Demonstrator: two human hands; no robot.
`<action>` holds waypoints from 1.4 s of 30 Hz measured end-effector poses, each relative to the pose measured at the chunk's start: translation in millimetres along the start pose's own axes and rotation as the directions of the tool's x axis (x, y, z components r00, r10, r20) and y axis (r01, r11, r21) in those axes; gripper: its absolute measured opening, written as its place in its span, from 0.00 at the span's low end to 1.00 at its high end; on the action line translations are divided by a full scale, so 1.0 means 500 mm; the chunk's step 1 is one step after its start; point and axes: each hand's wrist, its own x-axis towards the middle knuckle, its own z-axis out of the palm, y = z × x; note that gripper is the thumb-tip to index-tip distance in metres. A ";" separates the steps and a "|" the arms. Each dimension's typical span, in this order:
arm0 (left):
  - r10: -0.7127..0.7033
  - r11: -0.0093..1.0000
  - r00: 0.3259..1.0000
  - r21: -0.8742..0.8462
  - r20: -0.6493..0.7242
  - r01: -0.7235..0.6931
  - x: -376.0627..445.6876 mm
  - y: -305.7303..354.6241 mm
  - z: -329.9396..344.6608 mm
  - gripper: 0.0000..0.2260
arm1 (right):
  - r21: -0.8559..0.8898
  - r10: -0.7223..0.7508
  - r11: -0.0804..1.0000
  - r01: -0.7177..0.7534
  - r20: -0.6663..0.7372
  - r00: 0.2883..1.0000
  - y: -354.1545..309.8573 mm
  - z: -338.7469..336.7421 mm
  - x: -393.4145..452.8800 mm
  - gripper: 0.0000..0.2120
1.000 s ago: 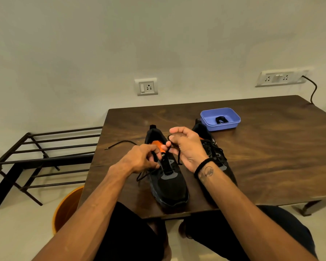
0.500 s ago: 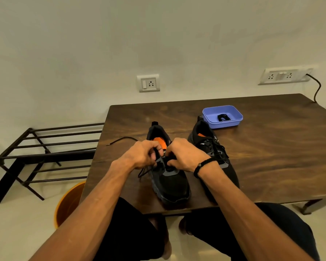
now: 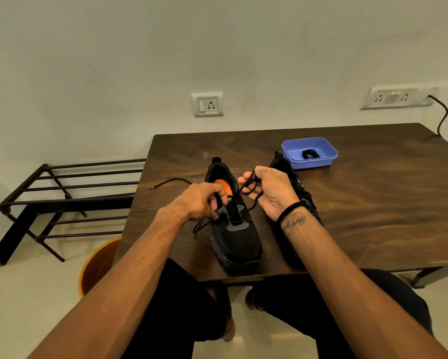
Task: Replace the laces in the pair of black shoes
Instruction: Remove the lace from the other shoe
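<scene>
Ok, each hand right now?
Left hand: pinching the left black mesh shoe's eyelet edge.
Right hand: holding the thin black lace.

A dark wooden table (image 3: 373,203) stands against a pale wall (image 3: 140,60) (metal rack (image 3: 62,193) beside it).

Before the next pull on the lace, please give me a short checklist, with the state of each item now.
1. Left hand holds the left shoe steady at the eyelets: ok.
2. Right hand grips the lace: ok.
3. Lace free of the eyelets: cannot tell.
4. Loose lace end lies on the table, not hanging off: ok.
5. Spare lace ready in the blue tray: ok.
</scene>
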 end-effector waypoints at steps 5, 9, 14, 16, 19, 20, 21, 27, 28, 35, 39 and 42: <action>0.015 1.000 1.000 0.000 -0.011 -0.015 0.000 0.001 -0.001 0.15 | -0.345 -0.179 0.922 0.175 0.021 0.984 0.009 -0.004 0.003 0.06; 0.039 0.999 0.998 0.015 -0.049 -0.038 0.001 -0.003 -0.001 0.12 | -0.756 -0.442 0.496 0.427 0.204 0.873 0.014 -0.003 -0.011 0.04; 0.047 0.999 0.997 -0.016 -0.059 -0.048 -0.001 -0.009 0.002 0.11 | -0.748 -0.480 0.530 0.399 0.123 0.869 -0.001 -0.019 -0.001 0.04; 0.052 0.999 0.997 -0.013 -0.049 -0.053 -0.002 -0.008 0.002 0.09 | -0.806 -0.439 0.442 0.393 0.187 0.879 -0.019 -0.030 -0.001 0.03; 0.071 0.997 0.996 0.040 -0.062 -0.068 0.001 -0.001 0.007 0.03 | -0.929 -0.224 0.213 0.303 0.256 0.940 -0.020 -0.044 -0.004 0.04; 0.069 0.996 0.995 0.061 -0.067 -0.064 0.001 0.000 0.008 0.03 | -0.961 -0.184 0.097 0.261 0.240 0.953 -0.016 -0.047 -0.006 0.07; 0.068 0.995 0.995 0.078 -0.071 -0.063 0.002 0.002 0.008 0.04 | -0.975 -0.186 -0.007 0.223 0.220 0.958 -0.014 -0.047 -0.007 0.10; 0.126 0.974 0.991 0.197 -0.054 -0.113 0.001 0.025 0.023 0.08 | -0.884 -0.038 0.007 0.468 0.468 0.883 -0.018 -0.028 -0.009 0.22; 0.116 0.969 0.993 0.223 -0.030 -0.107 0.002 0.030 0.031 0.09 | -0.874 0.037 -0.018 0.485 0.484 0.874 -0.012 -0.023 -0.010 0.23; 0.001 0.998 1.000 0.064 0.024 -0.003 0.020 0.038 0.049 0.03 | -0.863 0.022 -0.167 0.476 0.480 0.877 0.002 -0.028 -0.002 0.19; -0.029 0.976 0.998 -0.216 -0.050 0.018 0.011 0.026 0.040 0.02 | -0.893 0.006 -0.117 0.436 0.438 0.899 0.000 -0.043 0.003 0.22; -0.161 0.891 0.986 -0.435 -0.030 0.132 0.001 0.009 0.034 0.03 | -0.900 0.008 -0.104 0.422 0.424 0.906 0.009 -0.042 0.007 0.22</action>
